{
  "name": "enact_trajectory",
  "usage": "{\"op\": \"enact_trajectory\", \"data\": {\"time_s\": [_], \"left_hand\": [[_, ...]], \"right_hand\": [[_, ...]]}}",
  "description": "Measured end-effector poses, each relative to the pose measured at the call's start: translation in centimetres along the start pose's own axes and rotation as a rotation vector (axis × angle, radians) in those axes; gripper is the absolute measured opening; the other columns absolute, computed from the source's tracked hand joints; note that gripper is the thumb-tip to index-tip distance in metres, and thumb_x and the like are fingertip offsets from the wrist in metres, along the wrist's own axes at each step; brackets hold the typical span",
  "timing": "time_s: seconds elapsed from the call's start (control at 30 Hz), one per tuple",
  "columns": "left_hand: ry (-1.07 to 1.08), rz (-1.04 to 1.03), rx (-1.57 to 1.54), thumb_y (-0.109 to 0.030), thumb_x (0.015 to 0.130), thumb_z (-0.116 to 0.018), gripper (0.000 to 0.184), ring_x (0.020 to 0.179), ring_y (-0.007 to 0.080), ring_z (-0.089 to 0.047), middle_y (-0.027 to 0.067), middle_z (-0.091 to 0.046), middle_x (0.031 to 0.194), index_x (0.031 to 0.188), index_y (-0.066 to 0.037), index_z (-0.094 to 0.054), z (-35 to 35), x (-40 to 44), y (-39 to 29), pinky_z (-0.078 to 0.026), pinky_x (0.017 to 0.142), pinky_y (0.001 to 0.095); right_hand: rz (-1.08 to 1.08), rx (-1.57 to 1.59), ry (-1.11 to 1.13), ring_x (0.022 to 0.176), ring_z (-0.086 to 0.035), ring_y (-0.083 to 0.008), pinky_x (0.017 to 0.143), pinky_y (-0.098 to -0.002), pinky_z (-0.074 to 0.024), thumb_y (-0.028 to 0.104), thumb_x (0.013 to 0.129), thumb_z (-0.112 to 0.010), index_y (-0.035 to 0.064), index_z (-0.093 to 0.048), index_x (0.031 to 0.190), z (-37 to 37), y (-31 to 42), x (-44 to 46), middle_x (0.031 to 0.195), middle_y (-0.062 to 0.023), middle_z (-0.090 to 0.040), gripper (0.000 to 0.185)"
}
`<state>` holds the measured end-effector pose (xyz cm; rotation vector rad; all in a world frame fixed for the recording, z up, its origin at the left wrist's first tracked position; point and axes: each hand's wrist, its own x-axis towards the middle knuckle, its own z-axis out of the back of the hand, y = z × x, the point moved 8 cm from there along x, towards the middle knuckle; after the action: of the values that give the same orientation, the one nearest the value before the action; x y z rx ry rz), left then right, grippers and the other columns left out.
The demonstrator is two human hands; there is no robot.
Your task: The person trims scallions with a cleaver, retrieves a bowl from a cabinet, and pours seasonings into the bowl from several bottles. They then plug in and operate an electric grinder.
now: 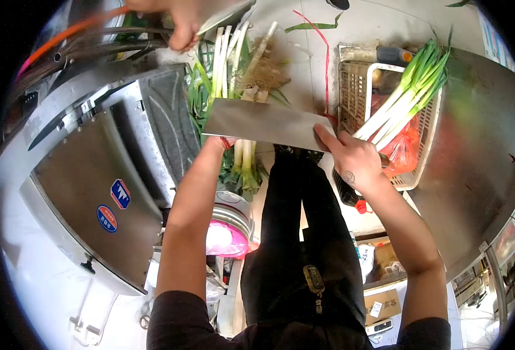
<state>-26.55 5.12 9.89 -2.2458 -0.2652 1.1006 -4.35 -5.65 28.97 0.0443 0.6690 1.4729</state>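
My right hand (356, 158) is closed round the handle end of a wide cleaver (263, 121), its index finger lying along the blade. The blade reaches left across my lap, nearly level. Behind its left end is my left hand (221, 141), with a red bracelet at the wrist; the blade hides its fingers. Beside that hand, leek stalks (245, 156) show below the blade, and pale root ends (254, 94) stick out above it. More leeks (225, 61) lie on the floor beyond, roots and leaves on.
Another person's hand (183, 32) is at the upper left, near a pale blurred object. On the right, a plastic crate (423, 157) holds a bunch of trimmed leeks (406, 96) and a red bag (404, 150). A metal cabinet (88, 175) stands left; a steel surface (473, 157) lies right.
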Motion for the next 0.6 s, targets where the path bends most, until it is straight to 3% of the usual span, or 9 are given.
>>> {"op": "enact_trajectory", "data": {"time_s": [0.07, 0.13, 0.17, 0.3, 0.47, 0.57, 0.6], "left_hand": [[0.007, -0.111, 0.283, -0.022, 0.092, -0.051, 0.029, 0.101, 0.0214, -0.056, 0.0089, -0.058, 0.114, 0.116, -0.007, -0.054, -0.5, 0.4, 0.3, -0.046, 0.091, 0.0377], [0.018, -0.184, 1.046, -0.014, 0.085, -0.06, 0.038, 0.103, 0.0197, -0.055, 0.0082, -0.057, 0.116, 0.121, -0.006, -0.05, -2.3, 0.3, -0.1, -0.045, 0.093, 0.0363], [0.028, -0.214, 1.158, -0.013, 0.084, -0.061, 0.039, 0.103, 0.0196, -0.055, 0.0082, -0.057, 0.116, 0.121, -0.006, -0.05, -3.1, 0.4, -0.2, -0.045, 0.092, 0.0361], [0.092, -0.191, 1.101, -0.011, 0.081, -0.065, 0.042, 0.101, 0.0192, -0.055, 0.008, -0.057, 0.115, 0.121, -0.006, -0.051, -4.3, 0.6, 0.5, -0.046, 0.091, 0.0351], [0.178, -0.134, 1.094, -0.009, 0.077, -0.069, 0.047, 0.098, 0.0187, -0.056, 0.0079, -0.058, 0.113, 0.12, -0.006, -0.052, -5.1, 0.7, 1.4, -0.047, 0.089, 0.0338], [0.225, -0.274, 1.243, -0.009, 0.074, -0.071, 0.044, 0.094, 0.0183, -0.057, 0.0077, -0.059, 0.11, 0.116, -0.006, -0.055, -6.0, 0.4, 1.0, -0.048, 0.085, 0.0328], [0.232, -0.065, 1.073, -0.007, 0.073, -0.071, 0.04, 0.091, 0.0185, -0.057, 0.0074, -0.061, 0.106, 0.111, -0.005, -0.058, -5.2, 0.5, 1.7, -0.048, 0.083, 0.0336]], "right_hand": [[0.023, -0.047, -0.026, 0.061, -0.061, -0.0273, 0.05, -0.0397, -0.0491, 0.01, 0.078, -0.05, 0.0201, -0.049, 0.128, 0.3, 0.4, 0.8, 0.074, -0.0078, -0.053, 0.051], [0.03, -0.036, -0.022, 0.062, -0.061, -0.0274, 0.05, -0.04, -0.0488, 0.009, 0.078, -0.05, 0.0186, -0.05, 0.127, 0.3, 0.7, 1.3, 0.074, -0.0087, -0.053, 0.05], [0.038, -0.018, -0.025, 0.062, -0.061, -0.0277, 0.051, -0.0402, -0.0489, 0.009, 0.078, -0.05, 0.0177, -0.05, 0.127, 0.3, 0.9, 1.5, 0.074, -0.0091, -0.054, 0.05], [0.047, -0.016, 0.044, 0.065, -0.062, -0.0292, 0.056, -0.0407, -0.0499, 0.01, 0.079, -0.049, 0.0157, -0.047, 0.127, -0.2, 1.4, 1.9, 0.077, -0.0111, -0.055, 0.049], [0.042, -0.041, 0.068, 0.063, -0.06, -0.0311, 0.051, -0.0418, -0.0494, 0.006, 0.077, -0.05, 0.0194, -0.045, 0.13, -0.5, 1.2, 2.3, 0.081, -0.0094, -0.058, 0.055], [-0.011, -0.071, 0.165, 0.068, -0.062, -0.0322, 0.056, -0.0423, -0.0503, 0.008, 0.08, -0.047, 0.0176, -0.043, 0.131, -1.4, -0.2, 2.4, 0.086, -0.0132, -0.059, 0.052], [-0.057, -0.09, 0.236, 0.072, -0.064, -0.0329, 0.06, -0.0425, -0.0513, 0.009, 0.083, -0.044, 0.0167, -0.042, 0.131, -2.2, -0.9, 2.4, 0.089, -0.0163, -0.06, 0.049]]}}
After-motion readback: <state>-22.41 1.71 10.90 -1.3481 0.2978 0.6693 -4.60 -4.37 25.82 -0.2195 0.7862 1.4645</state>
